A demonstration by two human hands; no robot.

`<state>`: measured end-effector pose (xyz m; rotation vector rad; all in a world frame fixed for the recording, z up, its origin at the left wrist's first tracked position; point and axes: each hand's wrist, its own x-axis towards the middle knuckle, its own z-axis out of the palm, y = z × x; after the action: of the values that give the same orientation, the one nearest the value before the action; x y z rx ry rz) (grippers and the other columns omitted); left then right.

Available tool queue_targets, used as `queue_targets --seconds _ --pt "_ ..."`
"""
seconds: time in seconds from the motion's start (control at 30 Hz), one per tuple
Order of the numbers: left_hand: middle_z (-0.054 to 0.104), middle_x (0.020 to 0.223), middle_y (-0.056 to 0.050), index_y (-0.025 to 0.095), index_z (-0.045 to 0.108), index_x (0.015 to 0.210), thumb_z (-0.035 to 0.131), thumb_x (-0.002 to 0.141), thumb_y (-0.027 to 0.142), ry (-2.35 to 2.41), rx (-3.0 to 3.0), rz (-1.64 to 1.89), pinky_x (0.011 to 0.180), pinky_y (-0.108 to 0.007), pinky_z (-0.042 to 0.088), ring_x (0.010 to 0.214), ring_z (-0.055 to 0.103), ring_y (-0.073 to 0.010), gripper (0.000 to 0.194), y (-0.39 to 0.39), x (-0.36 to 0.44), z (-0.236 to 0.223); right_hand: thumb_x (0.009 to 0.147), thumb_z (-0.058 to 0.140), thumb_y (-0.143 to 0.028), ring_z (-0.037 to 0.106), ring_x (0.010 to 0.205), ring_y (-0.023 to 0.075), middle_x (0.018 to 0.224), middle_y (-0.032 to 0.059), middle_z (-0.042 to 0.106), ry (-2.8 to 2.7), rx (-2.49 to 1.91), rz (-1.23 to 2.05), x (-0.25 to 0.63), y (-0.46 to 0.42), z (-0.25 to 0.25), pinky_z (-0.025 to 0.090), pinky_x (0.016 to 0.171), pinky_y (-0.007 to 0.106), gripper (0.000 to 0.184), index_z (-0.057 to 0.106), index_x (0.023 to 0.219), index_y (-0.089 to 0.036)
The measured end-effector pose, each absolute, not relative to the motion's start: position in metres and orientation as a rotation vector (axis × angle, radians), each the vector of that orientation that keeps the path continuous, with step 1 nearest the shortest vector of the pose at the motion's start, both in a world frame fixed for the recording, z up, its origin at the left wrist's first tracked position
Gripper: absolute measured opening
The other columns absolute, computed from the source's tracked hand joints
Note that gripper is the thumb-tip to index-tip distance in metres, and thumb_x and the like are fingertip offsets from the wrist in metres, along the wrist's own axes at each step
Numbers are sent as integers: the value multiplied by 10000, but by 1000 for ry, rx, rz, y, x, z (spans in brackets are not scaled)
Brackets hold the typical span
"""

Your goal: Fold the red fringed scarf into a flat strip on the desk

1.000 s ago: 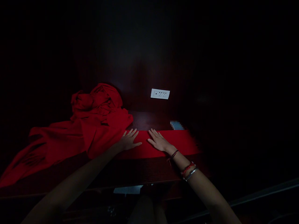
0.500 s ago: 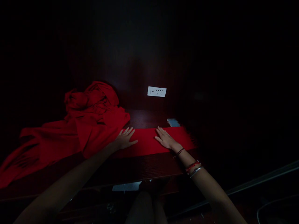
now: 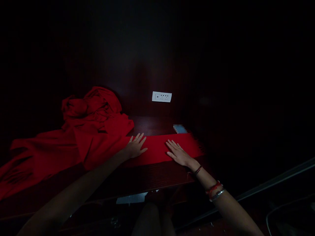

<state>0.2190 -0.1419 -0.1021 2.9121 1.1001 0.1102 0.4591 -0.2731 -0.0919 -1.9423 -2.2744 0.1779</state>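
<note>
A long red fringed scarf (image 3: 155, 149) lies across a dark wooden desk, its right part flat in a straight band and its left part heaped in loose folds. My left hand (image 3: 136, 146) rests palm down on the band beside the heap, fingers spread, a ring on one finger. Farther right, my right hand (image 3: 179, 154) lies flat on the same band, fingers stretched out and thumb apart. Neither hand grips the cloth. Fringe shows at the scarf's right end and at its far left.
A white power socket (image 3: 161, 96) is set in the dark back wall. Behind the scarf's right end sits a blurred bluish item (image 3: 180, 128). Below the desk edge (image 3: 157, 185), a pale flat object (image 3: 131, 198) shows. Deep shadow hides the sides.
My right hand has slid slightly toward me and to the right on the scarf. My left hand has shifted a little right. The view has turned slightly right.
</note>
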Motion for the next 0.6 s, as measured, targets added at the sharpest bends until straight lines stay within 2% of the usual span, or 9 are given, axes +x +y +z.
queue_targets --seconds 0.13,0.27,0.37,0.47,0.6 --pt "154 1375 -63 196 216 1311 243 790 564 973 2916 133 984 -454 119 1253 101 -259 638 -152 228 -108 813 106 -558 46 1265 188 1391 8 95 -2229 -2139 214 473 -283 -98 68 1015 417 599 152 1324 -248" --pt "178 1368 -64 200 222 1309 229 797 562 967 2928 144 992 -433 112 1251 119 -247 628 -152 222 -113 814 112 -549 52 1263 204 1391 19 84 -2031 -2390 252 511 -295 -97 91 1010 431 618 112 1333 -211" --pt "167 1370 -69 197 218 1310 228 799 559 944 2931 133 986 -444 120 1250 121 -253 626 -151 220 -112 806 109 -564 47 1263 209 1389 19 93 -2039 -2374 301 517 -304 -93 96 1012 425 646 118 1334 -193" --pt "165 1371 -68 201 213 1311 239 796 562 926 2926 112 984 -450 118 1249 121 -258 629 -150 218 -110 801 101 -573 35 1264 198 1390 -1 89 -2085 -2297 282 511 -310 -92 88 1013 427 635 110 1333 -227" --pt "169 1370 -63 206 211 1312 244 796 565 901 2941 114 992 -427 117 1249 124 -250 630 -147 210 -112 810 110 -554 28 1261 215 1392 -4 66 -1989 -2441 274 521 -317 -98 92 1008 438 607 117 1331 -242"
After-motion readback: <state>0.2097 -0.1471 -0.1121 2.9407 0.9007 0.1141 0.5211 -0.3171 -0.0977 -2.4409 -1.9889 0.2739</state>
